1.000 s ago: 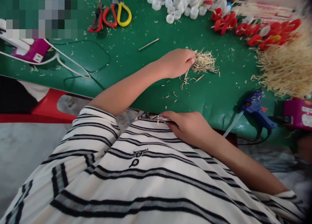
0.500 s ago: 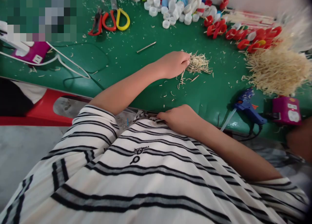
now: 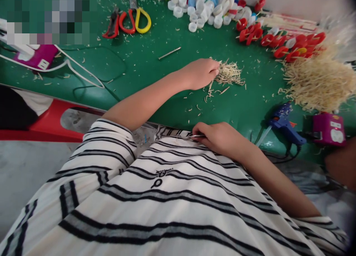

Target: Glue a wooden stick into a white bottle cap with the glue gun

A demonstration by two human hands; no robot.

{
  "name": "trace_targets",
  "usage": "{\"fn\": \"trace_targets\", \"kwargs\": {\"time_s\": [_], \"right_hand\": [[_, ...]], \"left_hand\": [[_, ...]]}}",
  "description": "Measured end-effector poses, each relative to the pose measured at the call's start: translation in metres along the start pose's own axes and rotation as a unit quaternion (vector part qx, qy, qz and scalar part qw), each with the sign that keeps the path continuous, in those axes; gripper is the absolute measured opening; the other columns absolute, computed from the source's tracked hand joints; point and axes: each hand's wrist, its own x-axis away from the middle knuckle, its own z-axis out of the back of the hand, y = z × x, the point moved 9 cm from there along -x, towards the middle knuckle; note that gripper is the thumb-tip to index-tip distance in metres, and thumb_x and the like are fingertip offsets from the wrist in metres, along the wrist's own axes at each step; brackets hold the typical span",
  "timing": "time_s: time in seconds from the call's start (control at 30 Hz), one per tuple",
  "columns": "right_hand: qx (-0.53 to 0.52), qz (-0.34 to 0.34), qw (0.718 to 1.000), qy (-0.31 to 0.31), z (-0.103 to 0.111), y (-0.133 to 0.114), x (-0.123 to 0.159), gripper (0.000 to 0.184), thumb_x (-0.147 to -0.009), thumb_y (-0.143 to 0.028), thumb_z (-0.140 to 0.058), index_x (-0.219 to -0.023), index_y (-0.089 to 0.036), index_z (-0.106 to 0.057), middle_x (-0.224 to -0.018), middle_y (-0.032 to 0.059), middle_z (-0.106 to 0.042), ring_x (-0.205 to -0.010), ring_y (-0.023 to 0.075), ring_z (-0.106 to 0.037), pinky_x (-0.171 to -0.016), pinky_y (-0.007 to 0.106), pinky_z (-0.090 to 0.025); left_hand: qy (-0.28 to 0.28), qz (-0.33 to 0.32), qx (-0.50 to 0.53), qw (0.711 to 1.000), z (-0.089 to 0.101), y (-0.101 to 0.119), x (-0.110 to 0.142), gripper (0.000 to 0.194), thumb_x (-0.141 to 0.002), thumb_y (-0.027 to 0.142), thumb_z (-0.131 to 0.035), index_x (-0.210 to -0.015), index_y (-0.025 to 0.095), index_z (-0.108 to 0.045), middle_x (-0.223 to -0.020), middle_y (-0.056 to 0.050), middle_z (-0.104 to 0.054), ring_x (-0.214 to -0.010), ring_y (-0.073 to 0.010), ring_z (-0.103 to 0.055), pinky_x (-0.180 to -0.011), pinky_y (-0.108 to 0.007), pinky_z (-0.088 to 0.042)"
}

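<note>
My left hand [image 3: 203,74] reaches across the green table, its fingers pinched together at the left edge of a small pile of pale, curly straw-like strands [image 3: 230,73]. The fingertips touch the strands, and some loose bits lie just below. Close to the table's front edge, my right hand [image 3: 219,137] rests against the hem of the striped shirt [image 3: 178,152]. Its fingers are curled around a thin shiny strip [image 3: 198,135], mostly hidden by the hand. A slim metal rod [image 3: 169,53] lies on the table beyond my left forearm.
Scissors [image 3: 136,20] and red-handled pliers [image 3: 112,26] lie at the back left. White bottle caps [image 3: 200,11] and red caps [image 3: 302,44] line the back. A larger strand heap [image 3: 319,81], a blue glue gun [image 3: 287,124] and a purple socket box [image 3: 329,129] are at right.
My right hand has moved to the right along the shirt hem, and more of the thin shiny strip shows. My left hand stays pinched at the small pile. The view has shifted slightly.
</note>
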Motion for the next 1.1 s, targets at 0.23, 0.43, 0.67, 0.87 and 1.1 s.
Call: {"fn": "trace_targets", "kwargs": {"time_s": [0.23,0.43,0.67,0.87,1.1], "right_hand": [[-0.092,-0.158,0.953,0.241,0.047,0.078,0.012,0.025,-0.103,-0.037,-0.062,-0.118,-0.021,-0.074,-0.096,0.0076,-0.082,-0.077,0.0224,-0.071,-0.071,0.032,-0.047],[-0.103,-0.075,0.969,0.212,0.050,0.043,0.002,0.045,-0.104,-0.034,-0.059,-0.146,-0.024,-0.070,-0.118,0.0080,-0.084,-0.092,0.0243,-0.077,-0.078,0.033,-0.053],[0.110,0.170,0.979,-0.031,0.000,-0.055,-0.037,0.046,-0.107,-0.016,-0.047,-0.141,-0.030,-0.074,-0.099,0.0060,-0.084,-0.081,0.0194,-0.071,-0.063,0.032,-0.030],[0.200,0.117,0.967,-0.110,-0.007,-0.059,-0.056,0.043,-0.101,-0.006,-0.048,-0.131,-0.020,-0.076,-0.096,0.0104,-0.082,-0.075,0.0217,-0.070,-0.061,0.033,-0.028],[0.209,0.102,0.966,-0.111,-0.010,-0.058,-0.048,0.033,-0.102,-0.006,-0.048,-0.109,-0.017,-0.078,-0.101,0.0118,-0.082,-0.084,0.0242,-0.073,-0.059,0.035,-0.024]], "left_hand": [[0.018,-0.002,-0.008,1.000,0.002,0.001,-0.003,0.034,-0.105,0.023,-0.044,-0.072,0.025,-0.037,-0.069,-0.002,-0.045,-0.074,-0.0206,-0.052,-0.074,-0.040,-0.031],[0.019,-0.007,-0.004,1.000,0.002,0.001,-0.004,0.034,-0.105,0.023,-0.045,-0.072,0.024,-0.036,-0.068,-0.003,-0.045,-0.075,-0.0209,-0.050,-0.074,-0.040,-0.029],[0.014,-0.006,0.002,1.000,0.002,0.000,-0.003,0.036,-0.106,0.024,-0.046,-0.071,0.024,-0.037,-0.066,-0.004,-0.044,-0.074,-0.0225,-0.050,-0.074,-0.042,-0.027],[0.009,-0.007,0.004,1.000,0.001,0.000,-0.003,0.035,-0.106,0.023,-0.045,-0.072,0.024,-0.038,-0.068,-0.004,-0.043,-0.071,-0.0208,-0.045,-0.073,-0.042,-0.026],[0.006,-0.015,0.015,1.000,0.000,0.000,-0.002,0.033,-0.106,0.023,-0.043,-0.074,0.024,-0.037,-0.069,-0.002,-0.038,-0.069,-0.0198,-0.041,-0.073,-0.042,-0.025]]}}
